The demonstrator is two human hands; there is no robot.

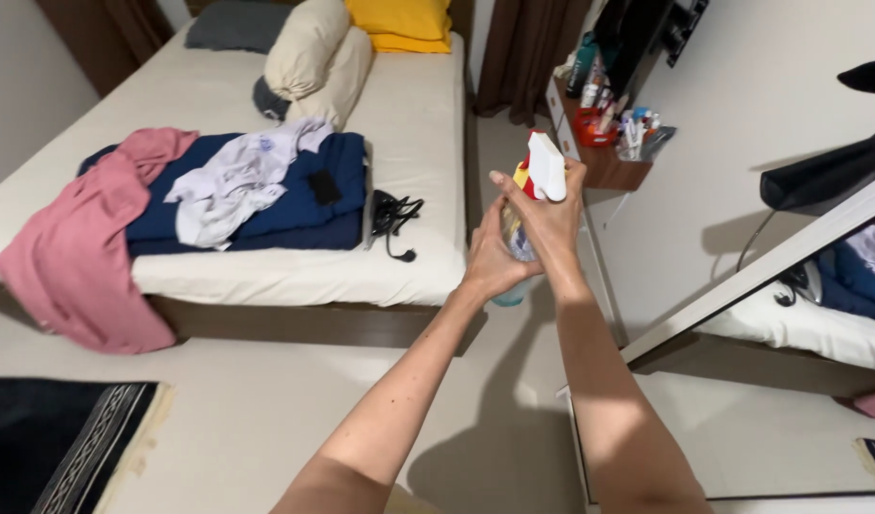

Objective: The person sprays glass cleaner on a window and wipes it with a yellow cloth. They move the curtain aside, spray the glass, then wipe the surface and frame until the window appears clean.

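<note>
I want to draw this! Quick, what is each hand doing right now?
Left hand: closed around the body of the spray bottle.
Right hand: closed on the same spray bottle, up near its white trigger head.

A home bedroom: a bed [399, 114] with pillows [314, 57], strewn clothes [238, 181] and a leaning mirror [771, 381].

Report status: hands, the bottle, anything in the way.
Both hands, left and right, wrapped round spray bottle, held upright in mid-air. Mirror at right, bed behind. Nothing blocking.
</note>
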